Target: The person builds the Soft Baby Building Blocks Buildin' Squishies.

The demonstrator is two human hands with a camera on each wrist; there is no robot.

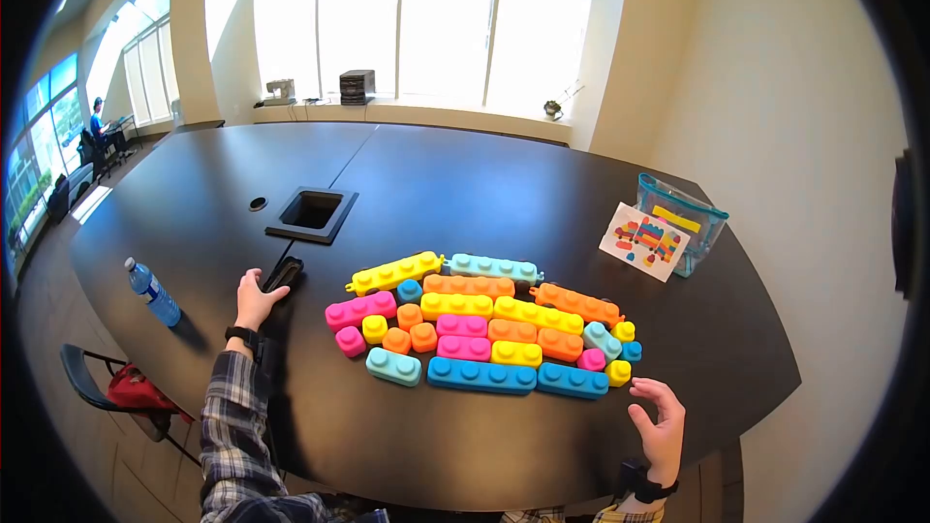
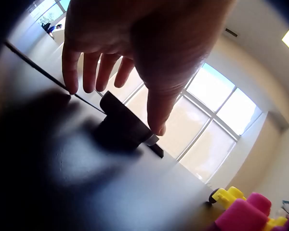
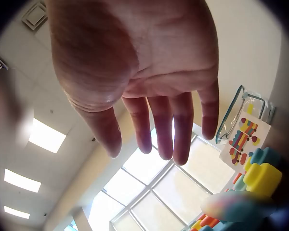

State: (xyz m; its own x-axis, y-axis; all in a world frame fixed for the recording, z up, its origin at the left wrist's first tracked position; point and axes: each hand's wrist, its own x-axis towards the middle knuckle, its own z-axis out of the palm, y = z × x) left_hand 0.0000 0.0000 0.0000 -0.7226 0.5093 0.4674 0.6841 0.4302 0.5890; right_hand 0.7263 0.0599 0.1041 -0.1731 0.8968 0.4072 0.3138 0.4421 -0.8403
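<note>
My left hand (image 1: 256, 302) reaches over the table at a small black object (image 1: 284, 274), its kind unclear. In the left wrist view that black object (image 2: 123, 120) stands between the spread fingers and the thumb, whose tip is right at its edge. Right of it lie toy building blocks in pink, yellow, orange, blue and teal, among them a long blue block (image 1: 481, 376) and a pink block (image 1: 360, 311). The yellow train-car block (image 1: 397, 273) and teal one (image 1: 494, 268) form the back row. My right hand (image 1: 663, 429) hovers empty near the right-front blocks, fingers loosely bent.
A picture card (image 1: 643, 242) leans on a clear zip bag (image 1: 693, 223) at the back right. A water bottle (image 1: 152, 292) stands at the left edge. Behind the left hand is a square table opening (image 1: 281, 230). A chair (image 1: 92, 387) with something red stands at left.
</note>
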